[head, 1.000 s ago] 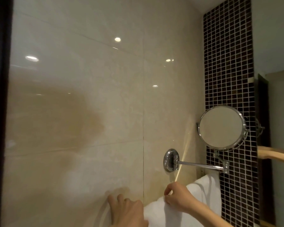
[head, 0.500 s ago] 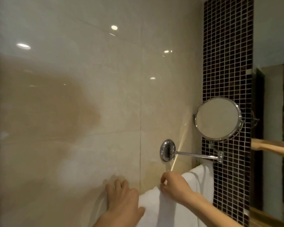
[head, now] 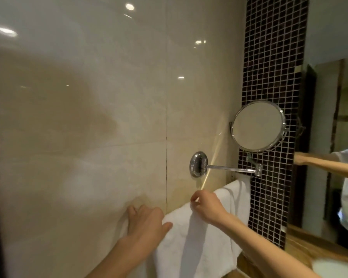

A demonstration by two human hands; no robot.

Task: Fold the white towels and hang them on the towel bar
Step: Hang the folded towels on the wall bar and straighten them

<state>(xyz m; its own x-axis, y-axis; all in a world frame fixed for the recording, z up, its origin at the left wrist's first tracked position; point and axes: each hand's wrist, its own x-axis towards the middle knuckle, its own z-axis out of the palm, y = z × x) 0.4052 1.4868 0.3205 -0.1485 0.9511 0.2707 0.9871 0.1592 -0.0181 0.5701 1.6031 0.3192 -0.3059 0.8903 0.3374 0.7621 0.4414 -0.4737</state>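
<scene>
A white towel (head: 191,243) hangs down in front of the cream tiled wall at the bottom middle, draped over a bar that the cloth hides. A second white towel (head: 236,194) hangs just to its right, by the dark mosaic strip. My left hand (head: 147,221) lies at the towel's left top corner, fingers against the wall, thumb on the cloth. My right hand (head: 206,204) pinches the towel's upper edge between thumb and fingers.
A round chrome mirror (head: 258,126) on a swing arm (head: 229,168) juts from the wall above the towels. A wall mirror (head: 338,137) at the right reflects an arm. A wooden counter (head: 301,247) and a white basin rim (head: 338,267) sit at the lower right.
The view has tilted down, so more of the towel and both forearms show. Both hands stay at the towel's top edge; the left hand's thumb now rests on the cloth.
</scene>
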